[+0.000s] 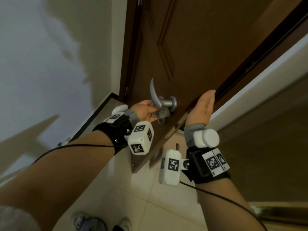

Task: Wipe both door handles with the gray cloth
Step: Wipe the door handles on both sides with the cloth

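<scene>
One door handle visible; one gray cloth pinched beneath by left hand; one door gripped at edge by right hand.

Behind the left hand and right hand, grey knitted cuffs; black fabric wrist straps carrying white plastic blocks with black-and-white square markers; silver screws; thin black cables.

One wide-angle head-worn view looks forward and down, tilted, close to the door and its handle, floor below.
</scene>
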Demonstrator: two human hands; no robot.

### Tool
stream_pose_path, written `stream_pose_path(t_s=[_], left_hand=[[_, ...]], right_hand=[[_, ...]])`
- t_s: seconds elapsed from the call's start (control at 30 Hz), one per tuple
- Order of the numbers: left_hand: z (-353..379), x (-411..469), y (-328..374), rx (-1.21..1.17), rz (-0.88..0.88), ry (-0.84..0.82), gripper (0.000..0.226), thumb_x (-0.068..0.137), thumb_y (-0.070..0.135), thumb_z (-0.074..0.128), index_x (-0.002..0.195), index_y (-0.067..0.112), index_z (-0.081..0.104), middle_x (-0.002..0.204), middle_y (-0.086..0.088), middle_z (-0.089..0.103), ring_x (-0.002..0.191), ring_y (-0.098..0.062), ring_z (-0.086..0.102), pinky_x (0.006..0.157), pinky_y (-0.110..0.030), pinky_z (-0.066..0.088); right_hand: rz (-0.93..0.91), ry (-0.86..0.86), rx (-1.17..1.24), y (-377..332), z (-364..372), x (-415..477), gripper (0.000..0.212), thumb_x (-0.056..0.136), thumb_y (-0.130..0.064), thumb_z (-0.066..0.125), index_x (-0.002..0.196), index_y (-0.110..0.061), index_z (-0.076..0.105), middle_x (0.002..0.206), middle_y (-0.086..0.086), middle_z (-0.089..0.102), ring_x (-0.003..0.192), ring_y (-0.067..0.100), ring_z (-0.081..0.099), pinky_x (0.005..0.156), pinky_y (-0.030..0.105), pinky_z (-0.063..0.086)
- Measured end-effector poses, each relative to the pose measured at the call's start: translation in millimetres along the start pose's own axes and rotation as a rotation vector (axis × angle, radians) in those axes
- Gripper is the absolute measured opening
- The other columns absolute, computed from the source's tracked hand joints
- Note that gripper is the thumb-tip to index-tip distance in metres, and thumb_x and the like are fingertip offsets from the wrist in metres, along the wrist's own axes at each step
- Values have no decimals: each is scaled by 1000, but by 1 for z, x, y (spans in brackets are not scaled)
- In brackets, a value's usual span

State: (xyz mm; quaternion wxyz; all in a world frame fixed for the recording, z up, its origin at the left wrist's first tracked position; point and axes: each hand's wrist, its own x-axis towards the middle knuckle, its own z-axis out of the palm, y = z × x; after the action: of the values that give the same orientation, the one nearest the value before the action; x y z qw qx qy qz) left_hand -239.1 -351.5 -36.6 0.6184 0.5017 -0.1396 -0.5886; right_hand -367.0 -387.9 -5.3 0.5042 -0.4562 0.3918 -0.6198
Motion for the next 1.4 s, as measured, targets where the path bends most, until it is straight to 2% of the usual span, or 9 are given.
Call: stream_pose_path(t_s=[0.13, 0.3, 0.5, 0.67, 0.77, 0.83, 0.97, 1.17, 1.4], left_hand=[[-7, 2, 4, -6, 0, 11, 47, 92, -13, 28, 137, 0, 38, 145, -22, 41, 132, -37, 41, 91, -45, 41], [-12, 16, 2, -103, -14, 65, 46, 96, -8, 26, 139, 1, 37, 143, -20, 43, 134, -34, 41, 96, -43, 38], [-40, 33, -2, -89, -7, 116, 27, 96, -2, 33, 94, 9, 57, 65, -4, 69, 66, -13, 59, 73, -31, 54], [-60, 29, 18, -106, 142, 230, 22, 93, -2, 43, 85, 17, 52, 87, -5, 57, 80, -18, 57, 83, -37, 48], [-54, 21, 28, 92, 173, 192, 16, 92, -1, 46, 96, 13, 54, 83, -3, 57, 78, -15, 57, 68, -27, 52], [-52, 16, 27, 202, 168, 202, 20, 90, 0, 50, 104, 14, 54, 84, -1, 58, 79, -13, 57, 65, -24, 50], [-59, 7, 26, 271, 190, 219, 20, 85, 0, 57, 82, 19, 58, 84, -1, 61, 80, -12, 60, 66, -23, 55], [-45, -1, 20, 445, 173, 118, 21, 77, -6, 64, 77, 15, 62, 80, -4, 64, 76, -14, 63, 60, -19, 57], [-45, -6, 4, 775, 187, 120, 33, 74, 0, 71, 107, 2, 66, 79, -6, 63, 77, -19, 61, 77, -29, 56]], right_hand=[[8, -18, -28, 5, -4, -4, 46, 100, -32, 29, 142, -15, 35, 107, -24, 46, 109, 5, 45, 91, 9, 37], [30, -57, -28, 12, -7, -3, 38, 99, -35, 30, 134, -26, 40, 101, -28, 49, 104, 5, 51, 100, 22, 37], [-3, -108, -59, 21, -14, -6, 34, 101, -29, 26, 131, -25, 40, 103, -31, 50, 95, -14, 50, 89, 8, 40], [28, -141, -67, 26, -12, -14, 39, 94, -42, 29, 129, -30, 42, 103, -31, 50, 104, 0, 52, 98, 19, 39], [57, -141, -53, 28, -14, -13, 26, 95, -41, 30, 118, -36, 42, 102, -30, 51, 98, -7, 51, 98, 22, 37], [63, -143, -51, 29, -15, -14, 33, 100, -34, 27, 130, -29, 39, 104, -28, 50, 101, -3, 51, 99, 22, 36], [77, -163, -94, 32, -10, -19, 46, 101, -32, 26, 144, -16, 31, 104, -30, 43, 110, -2, 44, 97, 14, 33], [67, -174, -120, 32, -5, -9, 53, 96, -43, 28, 142, -18, 35, 121, -13, 47, 121, 11, 44, 111, 31, 33], [151, -203, -132, 42, -2, -7, 54, 96, -44, 31, 142, -17, 35, 143, 2, 44, 135, 20, 38, 115, 34, 29]])
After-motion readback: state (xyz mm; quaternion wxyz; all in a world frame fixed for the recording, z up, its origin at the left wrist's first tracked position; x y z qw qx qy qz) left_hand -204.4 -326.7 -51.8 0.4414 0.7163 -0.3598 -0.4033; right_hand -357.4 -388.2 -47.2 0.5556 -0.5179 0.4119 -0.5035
